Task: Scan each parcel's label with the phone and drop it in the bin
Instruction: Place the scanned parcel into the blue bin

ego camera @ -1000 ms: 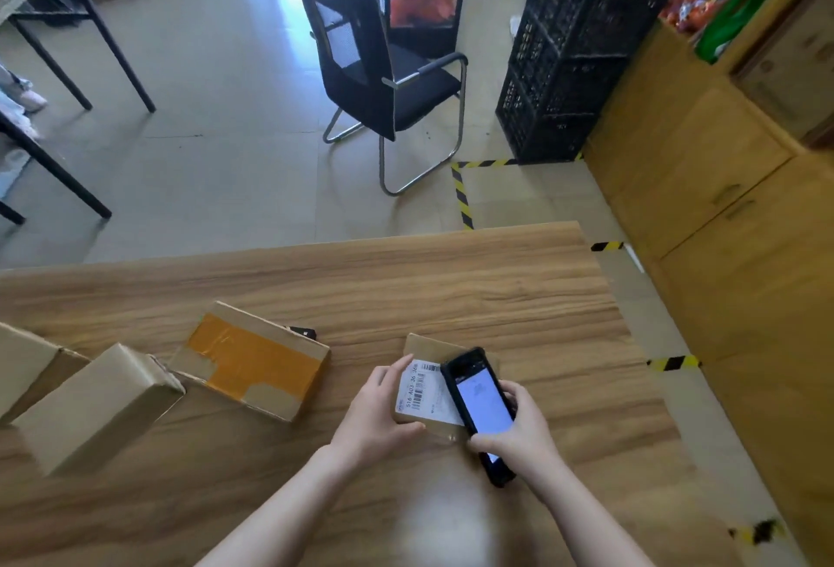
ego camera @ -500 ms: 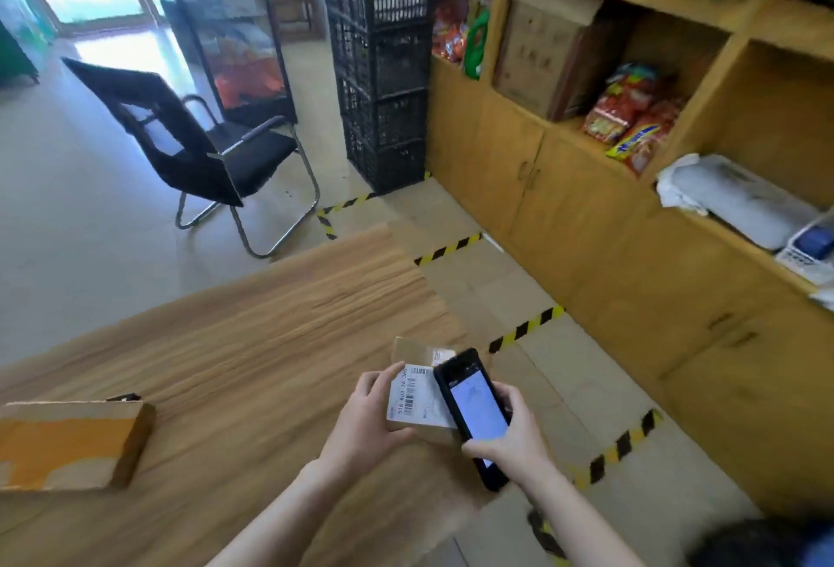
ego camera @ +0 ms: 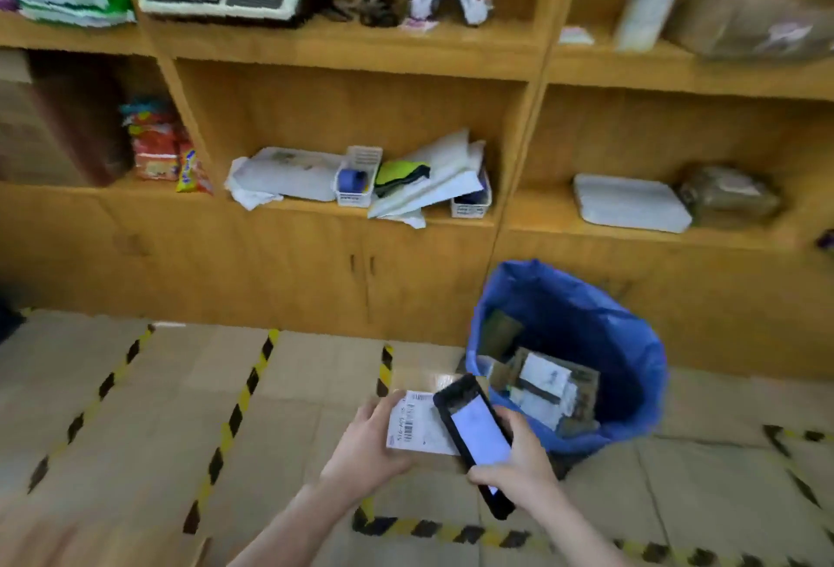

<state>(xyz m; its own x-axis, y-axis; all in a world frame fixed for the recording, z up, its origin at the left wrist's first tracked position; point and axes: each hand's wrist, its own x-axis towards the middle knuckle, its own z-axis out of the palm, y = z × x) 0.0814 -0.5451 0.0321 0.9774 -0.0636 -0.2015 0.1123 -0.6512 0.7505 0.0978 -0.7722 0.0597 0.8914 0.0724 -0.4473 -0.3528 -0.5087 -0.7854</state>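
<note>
My left hand holds a small cardboard parcel with its white barcode label facing up. In my right hand is a black phone, gripped with its lit screen up and overlapping the parcel's right edge. Both hands are above the floor, just left of the bin, which has a blue bag liner. Several parcels lie inside the bin.
A wooden shelf unit with cupboard doors stands behind the bin, holding papers, small baskets, snack packs and a scale. Yellow-black tape stripes the tiled floor. The view is motion-blurred.
My view has swung right from the table to the shelves and the bin. Both hands carried the parcel and phone off the table and now hold them beside the bin.
</note>
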